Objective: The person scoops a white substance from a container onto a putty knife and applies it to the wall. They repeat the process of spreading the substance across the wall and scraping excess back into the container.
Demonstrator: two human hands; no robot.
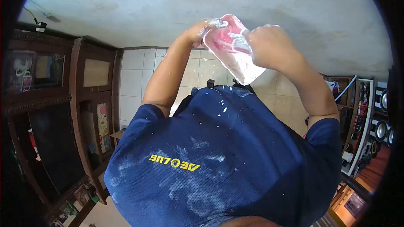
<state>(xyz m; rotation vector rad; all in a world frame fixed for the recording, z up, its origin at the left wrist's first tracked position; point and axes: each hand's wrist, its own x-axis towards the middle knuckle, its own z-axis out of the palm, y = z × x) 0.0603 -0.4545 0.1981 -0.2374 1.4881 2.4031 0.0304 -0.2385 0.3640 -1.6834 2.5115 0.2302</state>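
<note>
A pink plastic tray (223,56) smeared with white paste is held up in front of the wall, tilted. My left hand (204,30) grips its upper left rim, the thumb and fingers streaked with white. Over the tray's right side, my right hand (269,47) is closed in a fist. A white-coated piece (240,41) juts from the fist into the tray; I cannot tell what kind of tool it is. Bright white paste covers the tray's lower part.
A grey plastered wall (139,8) runs across the top. Below it lies a tiled floor (136,73). A dark wooden cabinet (75,101) stands at left. Shelves (360,122) with speakers and small items stand at right. White splashes mark my navy shirt (235,151).
</note>
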